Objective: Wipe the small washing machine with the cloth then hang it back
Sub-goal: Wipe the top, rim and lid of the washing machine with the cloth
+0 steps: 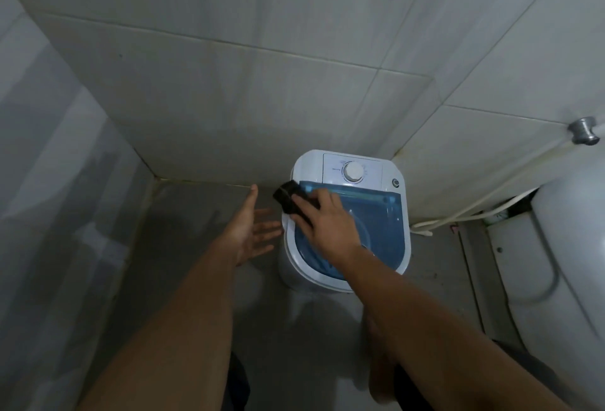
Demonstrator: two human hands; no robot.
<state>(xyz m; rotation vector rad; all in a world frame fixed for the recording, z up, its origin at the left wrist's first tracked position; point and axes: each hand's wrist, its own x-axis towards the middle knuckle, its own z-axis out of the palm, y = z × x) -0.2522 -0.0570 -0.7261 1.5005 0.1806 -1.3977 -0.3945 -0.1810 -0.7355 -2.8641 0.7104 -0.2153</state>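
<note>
Dark cloth [292,201] — lengthwise along washing machine [347,217] left edge

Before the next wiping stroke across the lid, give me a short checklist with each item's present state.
1. Cloth under right hand: ok, the dark cloth is pressed on the machine's left edge.
2. Left hand clear of the stroke: ok, open beside the washing machine.
3. Blue lid closed: ok.
4. Dial clear of the cloth: ok.
5. Hose off the lid: ok, on the floor to the right.
6. Cloth damp: cannot tell.
</note>
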